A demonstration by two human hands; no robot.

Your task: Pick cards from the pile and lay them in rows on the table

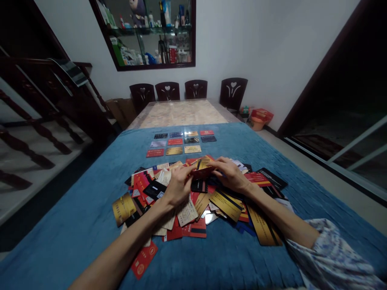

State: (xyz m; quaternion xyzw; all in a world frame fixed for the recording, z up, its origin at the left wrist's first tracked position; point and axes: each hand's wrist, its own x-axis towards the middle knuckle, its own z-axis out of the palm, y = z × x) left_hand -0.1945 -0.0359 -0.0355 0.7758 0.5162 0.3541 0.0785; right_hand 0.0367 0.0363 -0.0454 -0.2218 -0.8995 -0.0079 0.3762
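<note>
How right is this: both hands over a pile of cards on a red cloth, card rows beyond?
The cloth is blue, not red, as the head view shows. The left hand and right hand are over the pile, with card rows beyond.

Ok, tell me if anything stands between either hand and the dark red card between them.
Nothing visible does: the left hand grips the dark red card and the right hand is at its far edge. The pile of cards lies beneath, not between.

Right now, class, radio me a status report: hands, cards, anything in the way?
Left hand gripping a red card; right hand at its right end. Overlapping card pile crowding close around both. Three rows of cards laid out beyond.
</note>
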